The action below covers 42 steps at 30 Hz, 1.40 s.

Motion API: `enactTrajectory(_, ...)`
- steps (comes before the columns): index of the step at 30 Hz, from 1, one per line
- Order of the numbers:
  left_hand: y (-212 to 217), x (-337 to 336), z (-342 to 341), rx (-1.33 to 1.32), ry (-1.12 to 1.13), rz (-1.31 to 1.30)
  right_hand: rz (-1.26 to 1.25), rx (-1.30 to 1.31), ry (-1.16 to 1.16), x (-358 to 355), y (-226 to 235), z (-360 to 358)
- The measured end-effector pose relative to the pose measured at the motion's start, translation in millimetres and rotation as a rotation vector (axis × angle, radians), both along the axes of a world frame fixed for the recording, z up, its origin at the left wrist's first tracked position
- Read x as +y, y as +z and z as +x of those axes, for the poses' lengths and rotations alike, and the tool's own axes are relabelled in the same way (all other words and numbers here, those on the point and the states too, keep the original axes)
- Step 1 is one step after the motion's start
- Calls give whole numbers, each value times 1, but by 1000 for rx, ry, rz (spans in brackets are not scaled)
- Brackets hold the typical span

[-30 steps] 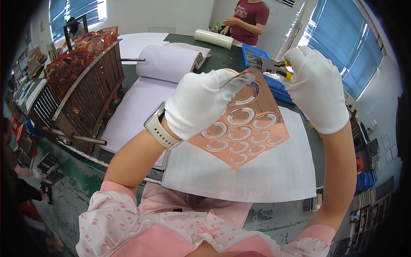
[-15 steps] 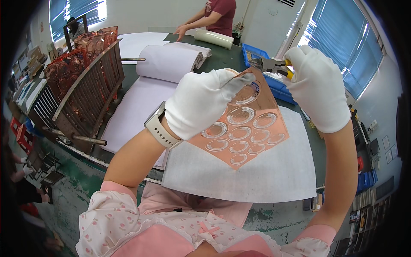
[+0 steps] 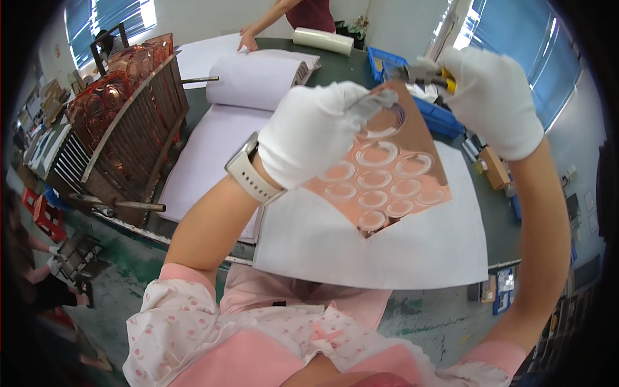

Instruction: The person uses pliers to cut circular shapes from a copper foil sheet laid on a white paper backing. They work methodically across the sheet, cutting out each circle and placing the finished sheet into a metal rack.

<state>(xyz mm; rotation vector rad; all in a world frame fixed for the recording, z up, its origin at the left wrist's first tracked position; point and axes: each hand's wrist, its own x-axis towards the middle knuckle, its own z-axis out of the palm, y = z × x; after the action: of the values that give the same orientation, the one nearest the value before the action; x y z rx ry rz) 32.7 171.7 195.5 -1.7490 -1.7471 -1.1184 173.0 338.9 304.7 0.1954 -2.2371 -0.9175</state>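
Observation:
My left hand (image 3: pixel 316 132), in a white glove, pinches the upper corner of a thin copper sheet (image 3: pixel 394 173). Rings of several sizes are formed in the shiny sheet, which hangs tilted with its lower corner over white paper. My right hand (image 3: pixel 496 100), also gloved in white, is closed round the yellow and black handles of a pair of pliers (image 3: pixel 422 73). The plier jaws are at the sheet's top corner, close to my left fingertips. Whether they grip the metal I cannot tell.
A metal rack (image 3: pixel 132 122) full of copper sheets stands at left, its rods sticking out. White paper (image 3: pixel 425 258) lies before me on the green table (image 3: pixel 271 45); a paper stack (image 3: pixel 248 84), a clear roll (image 3: pixel 322 40) and blue trays (image 3: pixel 442 119) lie beyond. Another person (image 3: pixel 309 14) stands across.
My view has shifted, and both hands with the sheet and pliers sit slightly higher and farther right in it. The other person's hand has come down onto the paper at the far side.

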Motion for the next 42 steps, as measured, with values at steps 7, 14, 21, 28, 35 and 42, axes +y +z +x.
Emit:
enactTrajectory(7,-9,5,-17,278,99,61,-23,-84,-103,-5,7,6)
enactTrajectory(14,-2,9,-24,-38,-51,138,-461,215,-185,58,-3,30)
enactTrajectory(21,5,-12,-32,-6,64,374,-2178,447,238,169,-164,78)
enactTrajectory(28,-16,-5,-20,-1153,-162,483,-2747,306,1087,107,-247,70)
enactTrajectory(35,-130,-41,-11,-1328,27,342,-2404,395,405,83,-237,92)
enactTrajectory(42,-162,-48,27,-1794,-214,691,-2166,578,284,36,-201,107)
